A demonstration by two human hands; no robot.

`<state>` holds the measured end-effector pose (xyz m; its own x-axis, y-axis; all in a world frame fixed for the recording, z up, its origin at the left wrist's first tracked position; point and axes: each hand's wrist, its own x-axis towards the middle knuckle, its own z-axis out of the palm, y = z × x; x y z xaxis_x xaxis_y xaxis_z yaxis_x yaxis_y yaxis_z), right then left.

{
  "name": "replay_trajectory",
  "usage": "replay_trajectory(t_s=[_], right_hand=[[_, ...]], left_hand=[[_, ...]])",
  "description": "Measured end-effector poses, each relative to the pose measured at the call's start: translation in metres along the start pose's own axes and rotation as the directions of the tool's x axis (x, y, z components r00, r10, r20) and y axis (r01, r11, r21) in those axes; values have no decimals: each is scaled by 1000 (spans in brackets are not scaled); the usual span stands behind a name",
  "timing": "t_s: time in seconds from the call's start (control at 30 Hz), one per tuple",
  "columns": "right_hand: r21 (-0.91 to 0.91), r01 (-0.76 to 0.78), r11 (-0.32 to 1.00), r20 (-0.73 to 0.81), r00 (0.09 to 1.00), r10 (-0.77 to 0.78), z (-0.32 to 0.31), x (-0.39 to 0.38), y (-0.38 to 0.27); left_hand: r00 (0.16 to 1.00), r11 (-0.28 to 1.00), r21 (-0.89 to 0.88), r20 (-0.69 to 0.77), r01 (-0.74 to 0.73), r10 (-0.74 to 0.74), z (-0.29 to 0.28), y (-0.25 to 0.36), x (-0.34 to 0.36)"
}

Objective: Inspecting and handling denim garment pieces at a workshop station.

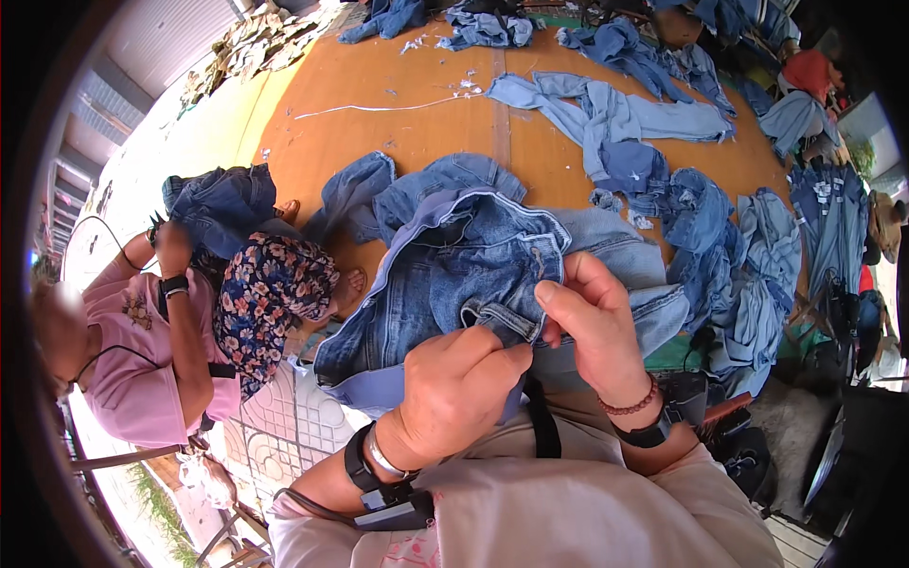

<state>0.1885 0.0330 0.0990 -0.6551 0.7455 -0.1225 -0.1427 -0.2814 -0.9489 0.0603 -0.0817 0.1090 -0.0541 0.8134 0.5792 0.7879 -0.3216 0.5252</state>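
Note:
A pair of blue jeans lies across my lap, its waist opening spread and partly turned out so the inside shows. My left hand is closed in a fist on the denim near the front flap. Just right of it, my right hand pinches the edge of the waistband between thumb and fingers. A small loop of denim stands up between the two hands. Whether any small tool or thread sits in my fingers is hidden.
On my left a person in a pink top handles dark jeans. An orange-brown board stretches ahead, with light-blue jeans and a white thread on it. More jeans are heaped at the right.

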Motion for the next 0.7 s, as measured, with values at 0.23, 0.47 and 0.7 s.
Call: replay_trajectory(t_s=[0.23,0.47,0.7], right_hand=[[380,-138,915,10,989,145,-4,-1,5],[457,-148,877,70,989,131,-5,-2,8],[452,-122,884,75,992,98,-4,-2,10]], left_hand=[[998,999,6,-48,-31,31,1,0,-7],[999,998,-66,-35,1,-3,2,-2,-12],[1000,998,-70,-17,-10,9,-3,-8,-14]])
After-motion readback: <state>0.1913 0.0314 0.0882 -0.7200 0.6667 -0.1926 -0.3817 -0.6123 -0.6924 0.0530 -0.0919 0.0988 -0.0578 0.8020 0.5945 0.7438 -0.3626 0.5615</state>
